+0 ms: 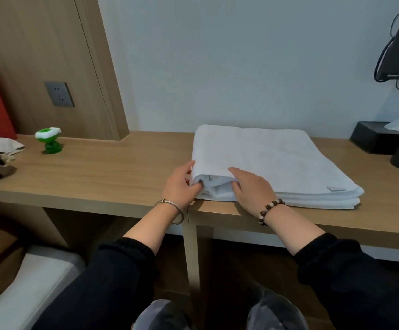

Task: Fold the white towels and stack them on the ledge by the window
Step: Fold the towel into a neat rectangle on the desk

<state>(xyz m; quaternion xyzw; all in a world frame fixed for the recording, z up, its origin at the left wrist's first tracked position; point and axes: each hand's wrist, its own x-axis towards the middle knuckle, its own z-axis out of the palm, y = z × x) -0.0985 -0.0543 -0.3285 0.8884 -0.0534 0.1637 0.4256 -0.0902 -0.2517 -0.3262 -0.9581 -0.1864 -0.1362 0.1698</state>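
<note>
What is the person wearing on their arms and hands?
The left sleeve and right sleeve are black with gathered cuffs. A thin silver bangle circles the left wrist; a bracelet of brown and pale beads circles the right. The left hand and right hand wear no gloves.

- Soft, even, fairly dim light; the wall (241, 67) has a cool bluish cast and no glare.
- Faint shadow beneath the towels (265, 158) at the near edge of the bench (103, 172); deep shade below it.
- Wide-angle bending tilts the wood panel (38, 44) at the left; the bottom corners are soft.
</note>
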